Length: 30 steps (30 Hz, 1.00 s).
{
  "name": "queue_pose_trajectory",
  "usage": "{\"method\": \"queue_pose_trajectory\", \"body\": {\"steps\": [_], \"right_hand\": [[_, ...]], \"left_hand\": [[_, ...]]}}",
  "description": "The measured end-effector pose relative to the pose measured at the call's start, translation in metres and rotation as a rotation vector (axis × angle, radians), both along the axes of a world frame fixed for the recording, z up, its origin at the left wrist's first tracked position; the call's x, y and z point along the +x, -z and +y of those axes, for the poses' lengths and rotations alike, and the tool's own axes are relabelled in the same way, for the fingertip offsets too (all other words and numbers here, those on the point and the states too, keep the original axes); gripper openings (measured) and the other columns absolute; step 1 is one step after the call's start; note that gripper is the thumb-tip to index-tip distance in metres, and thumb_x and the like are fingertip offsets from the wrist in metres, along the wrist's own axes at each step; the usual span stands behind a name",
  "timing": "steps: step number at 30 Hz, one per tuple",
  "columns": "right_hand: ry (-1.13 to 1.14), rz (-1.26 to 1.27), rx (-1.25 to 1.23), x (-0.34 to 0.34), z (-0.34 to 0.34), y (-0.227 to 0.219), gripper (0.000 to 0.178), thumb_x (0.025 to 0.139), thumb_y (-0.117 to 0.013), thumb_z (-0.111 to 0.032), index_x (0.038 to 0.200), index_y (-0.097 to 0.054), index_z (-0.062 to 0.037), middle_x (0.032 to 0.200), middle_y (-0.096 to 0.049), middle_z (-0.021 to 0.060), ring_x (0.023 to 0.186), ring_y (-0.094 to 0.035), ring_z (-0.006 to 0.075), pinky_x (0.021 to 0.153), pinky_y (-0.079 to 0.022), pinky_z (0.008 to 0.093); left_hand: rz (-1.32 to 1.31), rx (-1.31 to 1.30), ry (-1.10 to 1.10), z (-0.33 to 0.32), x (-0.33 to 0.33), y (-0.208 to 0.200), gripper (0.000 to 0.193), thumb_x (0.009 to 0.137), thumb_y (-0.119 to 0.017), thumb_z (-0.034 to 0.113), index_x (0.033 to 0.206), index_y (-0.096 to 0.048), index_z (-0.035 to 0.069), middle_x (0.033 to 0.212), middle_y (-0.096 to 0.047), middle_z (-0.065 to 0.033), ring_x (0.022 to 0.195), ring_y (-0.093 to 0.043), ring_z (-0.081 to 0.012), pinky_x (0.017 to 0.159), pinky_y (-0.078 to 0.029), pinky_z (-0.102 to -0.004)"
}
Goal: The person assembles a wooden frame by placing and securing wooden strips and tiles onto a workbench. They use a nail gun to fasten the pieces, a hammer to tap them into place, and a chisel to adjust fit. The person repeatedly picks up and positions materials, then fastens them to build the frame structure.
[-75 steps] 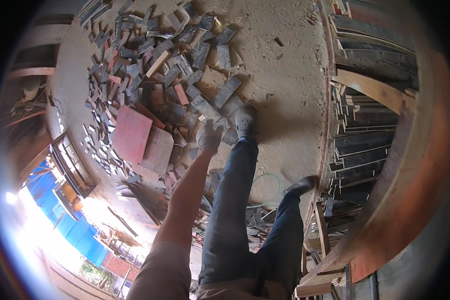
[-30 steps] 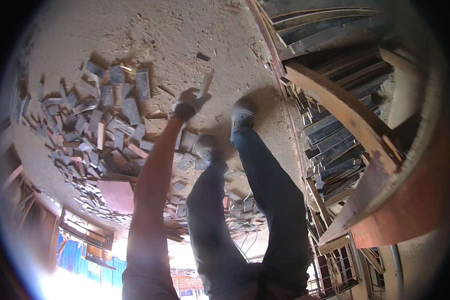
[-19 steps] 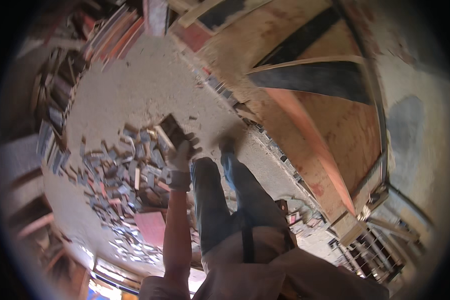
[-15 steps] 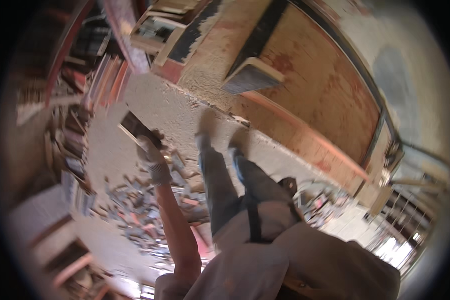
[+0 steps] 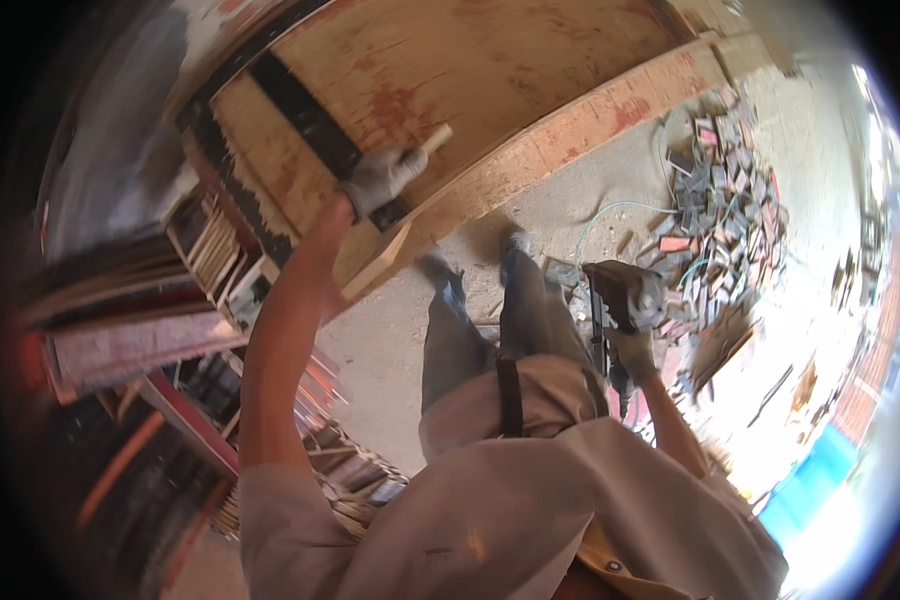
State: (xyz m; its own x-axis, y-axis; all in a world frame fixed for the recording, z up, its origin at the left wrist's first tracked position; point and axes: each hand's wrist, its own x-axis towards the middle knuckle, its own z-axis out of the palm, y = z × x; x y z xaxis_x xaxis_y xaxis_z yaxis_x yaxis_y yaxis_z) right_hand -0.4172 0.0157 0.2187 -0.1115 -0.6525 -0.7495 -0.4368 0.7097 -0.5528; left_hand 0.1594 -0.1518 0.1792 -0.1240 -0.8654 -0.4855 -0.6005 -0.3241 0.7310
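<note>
My left hand, in a grey-white glove, is closed over the near left part of a large wooden panel. The pale end of a short piece of wood sticks out past its fingers. Just below this hand, a wood block sits at the panel's near edge. My right hand, also gloved, grips a dark nail gun low on my right, beside my leg. Part of the tool is hidden behind the hand.
Scrap wood offcuts lie heaped on the floor to the right, with a thin pale green hose running among them. A long timber rail borders the panel's near side. Stacked boards stand at the left.
The view has swung round. My left hand has gone from above the floor, holding a dark-faced wood piece, to over the panel. My right hand with the nail gun has come into sight.
</note>
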Motion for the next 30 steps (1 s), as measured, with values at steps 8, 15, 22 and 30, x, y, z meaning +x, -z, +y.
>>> {"method": "queue_pose_trajectory", "body": {"steps": [8,15,22,30], "right_hand": [[-0.465,0.144,-0.384,0.028,0.061,-0.043,0.025,0.104,-0.053,-0.017,0.121,-0.065,-0.0024,0.101,-0.07,0.0099,0.087,-0.067,0.0198,0.08,-0.053,0.0337],[0.145,-0.521,-0.272,0.148,-0.025,-0.017,0.037,0.105,-0.057,-0.02,0.071,-0.057,-0.0052,0.069,-0.058,0.0,0.063,-0.055,0.0115,0.06,-0.044,0.0302],[0.36,-0.693,-0.185,0.181,-0.034,-0.016,0.036,0.103,-0.061,-0.017,0.068,-0.057,-0.0087,0.064,-0.055,0.0018,0.059,-0.054,0.0119,0.058,-0.044,0.0304],[0.593,-0.831,-0.059,0.172,-0.049,0.006,0.038,0.1,-0.062,-0.014,0.065,-0.047,-0.0123,0.062,-0.05,0.0017,0.055,-0.05,0.0139,0.056,-0.042,0.0308]], "left_hand": [[0.157,-0.104,0.144,0.017,-0.035,0.053,0.052,0.111,-0.051,0.049,0.109,-0.069,-0.001,0.09,-0.069,-0.0201,0.086,-0.066,-0.0291,0.08,-0.051,-0.0435],[0.042,0.002,0.08,0.022,-0.037,0.044,0.053,0.112,-0.049,0.048,0.11,-0.068,-0.002,0.092,-0.068,-0.0202,0.087,-0.064,-0.03,0.081,-0.05,-0.0432],[0.053,-0.117,0.075,-0.011,-0.051,0.065,0.056,0.111,-0.052,0.049,0.108,-0.07,-0.004,0.096,-0.067,-0.007,0.094,-0.059,-0.0164,0.087,-0.05,-0.0355],[0.07,0.045,0.121,-0.125,-0.134,0.049,0.069,0.11,-0.049,0.058,0.127,-0.071,-0.005,0.118,-0.077,-0.018,0.113,-0.07,-0.026,0.099,-0.053,-0.0368]]}}
